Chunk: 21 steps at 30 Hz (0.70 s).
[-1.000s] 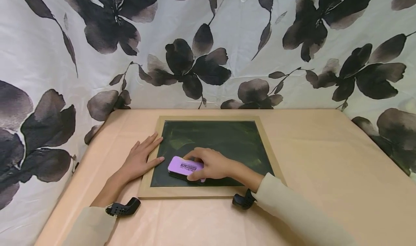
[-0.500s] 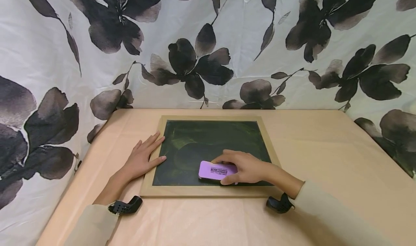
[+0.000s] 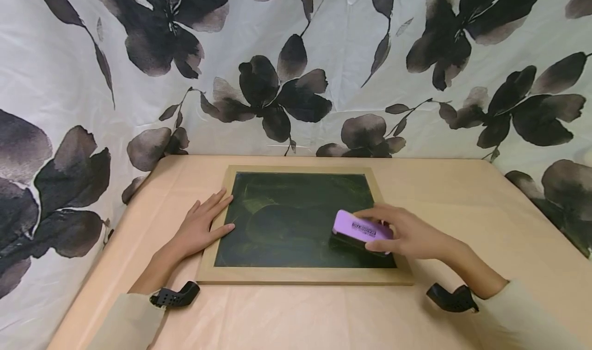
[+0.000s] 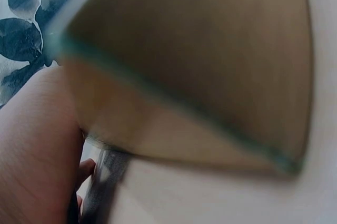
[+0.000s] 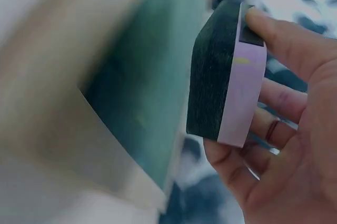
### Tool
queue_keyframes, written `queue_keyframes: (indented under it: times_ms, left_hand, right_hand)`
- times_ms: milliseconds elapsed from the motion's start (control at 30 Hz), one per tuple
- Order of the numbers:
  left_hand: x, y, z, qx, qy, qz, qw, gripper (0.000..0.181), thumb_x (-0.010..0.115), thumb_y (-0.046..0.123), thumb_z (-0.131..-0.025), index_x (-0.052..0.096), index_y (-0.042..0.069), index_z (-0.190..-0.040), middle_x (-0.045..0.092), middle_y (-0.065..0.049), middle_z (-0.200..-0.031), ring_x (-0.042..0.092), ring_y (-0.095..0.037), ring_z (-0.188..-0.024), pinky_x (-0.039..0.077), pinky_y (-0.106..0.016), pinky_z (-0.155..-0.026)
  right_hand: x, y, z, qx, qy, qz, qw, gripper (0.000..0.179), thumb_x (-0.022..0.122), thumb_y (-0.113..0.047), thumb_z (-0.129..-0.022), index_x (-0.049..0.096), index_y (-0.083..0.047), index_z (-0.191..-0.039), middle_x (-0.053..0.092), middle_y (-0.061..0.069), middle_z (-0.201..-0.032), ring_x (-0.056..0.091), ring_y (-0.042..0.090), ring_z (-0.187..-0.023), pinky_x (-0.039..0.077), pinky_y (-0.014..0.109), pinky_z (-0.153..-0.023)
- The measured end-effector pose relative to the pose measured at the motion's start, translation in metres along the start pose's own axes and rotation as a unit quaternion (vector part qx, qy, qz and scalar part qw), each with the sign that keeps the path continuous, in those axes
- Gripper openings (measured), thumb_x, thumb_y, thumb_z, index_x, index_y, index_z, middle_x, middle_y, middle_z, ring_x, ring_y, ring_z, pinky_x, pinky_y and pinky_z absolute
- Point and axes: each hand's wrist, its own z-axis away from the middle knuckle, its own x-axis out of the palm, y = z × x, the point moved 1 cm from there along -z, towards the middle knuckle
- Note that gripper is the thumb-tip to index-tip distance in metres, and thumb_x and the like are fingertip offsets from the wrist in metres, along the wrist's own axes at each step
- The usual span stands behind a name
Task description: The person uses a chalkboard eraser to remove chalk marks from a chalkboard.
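Observation:
A small chalkboard point(image 3: 287, 206) in a pale wooden frame point(image 3: 300, 275) lies flat on the table, with faint yellowish smears on its dark surface. My right hand point(image 3: 407, 232) grips a purple magnetic board eraser point(image 3: 363, 229) between thumb and fingers, over the board's lower right part. In the right wrist view the eraser point(image 5: 229, 81) shows its dark felt side tilted up off the board, with a small yellow mark on the purple casing. My left hand point(image 3: 199, 224) lies flat with fingers spread, its fingertips on the frame's left side and the thumb tip reaching the dark surface.
A peach cloth point(image 3: 462, 211) covers the table around the board. Behind and at both sides hangs a white curtain point(image 3: 351, 41) with dark flowers. Black camera mounts sit on the left wrist point(image 3: 176, 294) and the right wrist point(image 3: 453, 297).
My right hand has carried the eraser rightward across the lower board, from the left part to the right side, and it is now lifted and tilted. The left hand has stayed in place.

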Motion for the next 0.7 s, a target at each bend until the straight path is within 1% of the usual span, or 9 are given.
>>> queue_keyframes:
  times_ms: [33, 67, 133, 233, 333, 400, 467, 633, 700]
  left_hand:
    - [0.000, 0.000, 0.000, 0.001, 0.000, 0.001, 1.0000, 0.074, 0.058, 0.049, -0.092, 0.031, 0.014, -0.152, 0.016, -0.010, -0.158, 0.018, -0.036, -0.142, 0.005, -0.060, -0.110]
    - [-0.001, 0.000, 0.001, 0.001, 0.001, 0.002, 1.0000, 0.074, 0.058, 0.048, -0.092, 0.031, 0.014, -0.152, 0.016, -0.010, -0.158, 0.018, -0.036, -0.142, 0.005, -0.060, -0.110]
    - [-0.002, 0.000, 0.003, 0.002, 0.003, 0.005, 1.0000, 0.073, 0.058, 0.048, -0.092, 0.032, 0.014, -0.151, 0.017, -0.010, -0.158, 0.019, -0.037, -0.142, 0.006, -0.061, -0.110]
    - [-0.002, 0.001, 0.006, 0.003, 0.006, 0.009, 0.9999, 0.073, 0.059, 0.046, -0.092, 0.033, 0.013, -0.151, 0.018, -0.011, -0.158, 0.019, -0.038, -0.141, 0.006, -0.061, -0.109]
    - [-0.001, 0.000, 0.010, 0.004, 0.008, 0.010, 0.9999, 0.072, 0.059, 0.046, -0.092, 0.033, 0.012, -0.151, 0.018, -0.011, -0.158, 0.020, -0.038, -0.141, 0.007, -0.062, -0.109]
    - [0.000, -0.001, 0.012, 0.004, 0.008, 0.010, 0.9999, 0.072, 0.059, 0.046, -0.092, 0.033, 0.012, -0.151, 0.018, -0.011, -0.158, 0.020, -0.038, -0.141, 0.007, -0.061, -0.109]
    - [0.000, -0.001, 0.013, 0.005, 0.007, 0.009, 0.9999, 0.072, 0.059, 0.046, -0.092, 0.033, 0.013, -0.151, 0.018, -0.011, -0.158, 0.020, -0.038, -0.141, 0.007, -0.061, -0.109]
    - [-0.003, -0.001, 0.012, 0.011, 0.004, 0.009, 0.9999, 0.072, 0.059, 0.046, -0.092, 0.033, 0.012, -0.151, 0.019, -0.012, -0.158, 0.020, -0.037, -0.141, 0.006, -0.060, -0.110]
    - [-0.003, -0.001, 0.011, 0.017, 0.008, 0.012, 0.9997, 0.072, 0.059, 0.045, -0.092, 0.033, 0.012, -0.151, 0.019, -0.012, -0.157, 0.020, -0.037, -0.141, 0.006, -0.060, -0.110]
  right_hand:
    - [-0.007, 0.002, 0.004, 0.002, 0.027, 0.008, 0.9996, 0.056, 0.077, -0.034, -0.081, 0.058, -0.016, -0.131, 0.056, -0.004, -0.100, 0.054, 0.015, -0.085, 0.046, 0.030, -0.066]
    - [-0.014, 0.004, 0.007, 0.003, 0.052, 0.015, 0.9986, 0.057, 0.079, -0.030, -0.080, 0.058, -0.013, -0.130, 0.053, -0.006, -0.094, 0.051, 0.012, -0.079, 0.046, 0.028, -0.063]
    - [-0.027, 0.008, 0.014, 0.013, 0.099, 0.039, 0.9943, 0.058, 0.081, -0.023, -0.078, 0.059, -0.010, -0.129, 0.054, -0.006, -0.092, 0.052, 0.010, -0.078, 0.048, 0.026, -0.065]
    - [-0.040, 0.015, 0.027, 0.051, 0.146, 0.057, 0.9863, 0.058, 0.080, -0.019, -0.079, 0.058, -0.007, -0.131, 0.058, -0.002, -0.095, 0.055, 0.012, -0.079, 0.049, 0.024, -0.068]
    - [-0.047, 0.022, 0.040, 0.118, 0.169, 0.047, 0.9774, 0.058, 0.077, -0.023, -0.082, 0.055, -0.006, -0.133, 0.061, 0.006, -0.099, 0.060, 0.022, -0.082, 0.049, 0.025, -0.063]
    - [-0.048, 0.028, 0.046, 0.161, 0.179, 0.037, 0.9699, 0.059, 0.075, -0.026, -0.084, 0.054, -0.004, -0.134, 0.062, 0.011, -0.098, 0.060, 0.026, -0.081, 0.047, 0.026, -0.058]
    - [-0.046, 0.036, 0.052, 0.194, 0.189, 0.034, 0.9622, 0.059, 0.074, -0.028, -0.085, 0.053, -0.002, -0.134, 0.064, 0.013, -0.093, 0.060, 0.026, -0.078, 0.044, 0.026, -0.053]
    - [-0.031, 0.058, 0.055, 0.232, 0.206, 0.042, 0.9496, 0.059, 0.072, -0.031, -0.086, 0.053, 0.005, -0.130, 0.064, 0.011, -0.077, 0.055, 0.021, -0.066, 0.039, 0.028, -0.047]
    - [-0.023, 0.064, 0.054, 0.245, 0.207, 0.050, 0.9460, 0.061, 0.071, -0.033, -0.086, 0.054, 0.007, -0.128, 0.064, 0.013, -0.077, 0.055, 0.022, -0.065, 0.039, 0.029, -0.047]
